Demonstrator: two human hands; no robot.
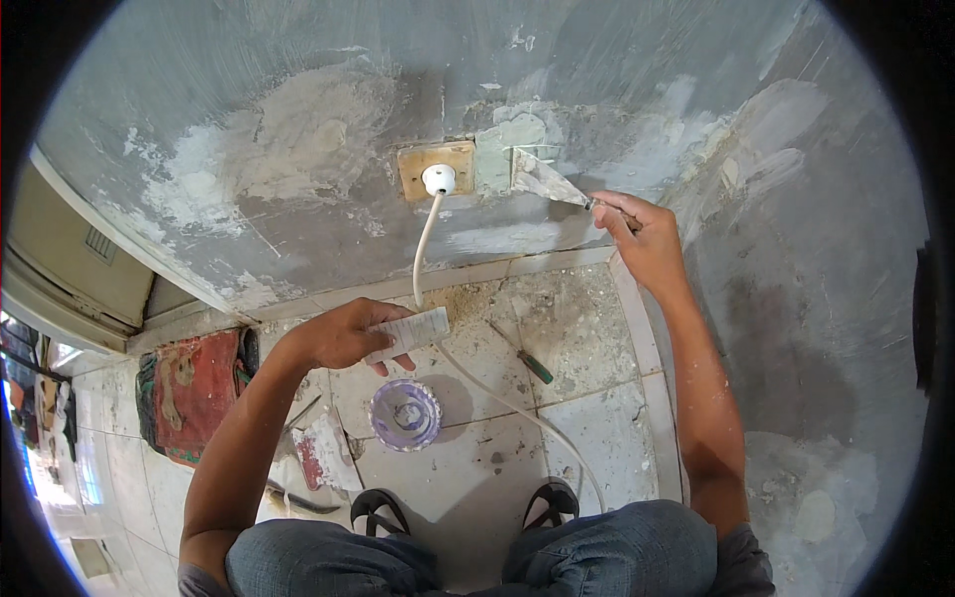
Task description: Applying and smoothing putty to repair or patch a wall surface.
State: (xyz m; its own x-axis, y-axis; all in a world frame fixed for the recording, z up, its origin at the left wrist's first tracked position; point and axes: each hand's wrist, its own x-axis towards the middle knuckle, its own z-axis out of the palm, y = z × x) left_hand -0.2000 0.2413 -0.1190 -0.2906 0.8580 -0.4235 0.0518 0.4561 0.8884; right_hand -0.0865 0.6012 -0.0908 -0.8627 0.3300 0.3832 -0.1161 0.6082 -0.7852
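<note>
My right hand point(642, 241) grips the handle of a putty knife point(549, 182). Its whitish, smeared blade lies against the grey wall, just right of a pale greenish patch of filler point(494, 154). Left of that patch is a yellowed wall socket point(413, 164) with a white plug point(439, 179) in it. My left hand point(343, 333) is closed around a flat, white, rectangular piece point(423, 326) with faint markings, held above the floor in front of the white cord point(422, 254). What this piece is made of I cannot tell.
A purple-and-white bowl point(405, 415) stands on the tiled floor below my left hand. A screwdriver point(534, 365) with a green handle lies to its right. A wide scraper point(326, 453) and a red bag point(197, 393) are at left. The cord trails past my right foot.
</note>
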